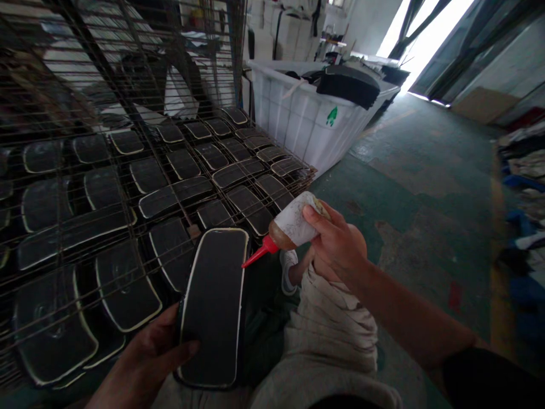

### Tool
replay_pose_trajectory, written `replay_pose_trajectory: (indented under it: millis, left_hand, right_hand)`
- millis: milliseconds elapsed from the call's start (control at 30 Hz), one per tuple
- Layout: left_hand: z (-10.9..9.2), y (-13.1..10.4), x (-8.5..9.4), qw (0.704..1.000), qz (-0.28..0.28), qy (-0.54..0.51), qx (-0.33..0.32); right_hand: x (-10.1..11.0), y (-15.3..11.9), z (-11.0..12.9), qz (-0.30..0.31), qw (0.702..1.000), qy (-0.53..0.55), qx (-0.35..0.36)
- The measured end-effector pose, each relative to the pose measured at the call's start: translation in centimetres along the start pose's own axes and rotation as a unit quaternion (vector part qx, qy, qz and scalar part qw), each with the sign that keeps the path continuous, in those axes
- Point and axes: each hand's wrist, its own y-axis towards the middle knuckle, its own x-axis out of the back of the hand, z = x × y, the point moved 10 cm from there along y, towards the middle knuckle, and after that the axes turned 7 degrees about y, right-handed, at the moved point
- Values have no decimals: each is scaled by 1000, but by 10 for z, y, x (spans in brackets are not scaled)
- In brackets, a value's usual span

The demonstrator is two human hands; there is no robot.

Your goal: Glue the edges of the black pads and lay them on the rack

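Observation:
A long black panel [215, 307] with rounded corners is held near my lap, a pale line of glue running around its edge. My left hand [157, 352] grips the panel's lower left side, thumb on its face. My right hand [334, 230] is wrapped round a white squeeze bottle [296, 218] with brownish contents and a red nozzle. The bottle is tilted down to the left, its nozzle tip at the panel's upper right edge. Similar black panels [123, 284] with pale outlines lie in rows on a wire rack [193, 230] beyond my left hand.
Behind the rack stands a large white bin [293, 116] filled with dark pieces. Green floor [400, 187] stretches to the right, with a yellow line and piled items [528, 193] at the far right. My knees and a white shoe [289, 272] show below the bottle.

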Motion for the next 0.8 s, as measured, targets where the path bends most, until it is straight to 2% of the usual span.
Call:
replay_pose_trajectory:
  millis: [133,267,467,800]
  left_hand:
    - [-6,-4,-16,998,43,35,8]
    - [-8,-3,-10,999,2,33,11]
    - [-12,-1,-15,999,34,21,-6]
    - [-13,2,-9,1000,13,-17,9]
  right_hand:
    - [-1,-12,-2,5,999,-28,-17]
    - [-1,-22,-5,46,994,-98,-17]
    - [4,-33,-15,47,992,-109,-33]
    - [-6,-55,-14,78,990,-111,-25]
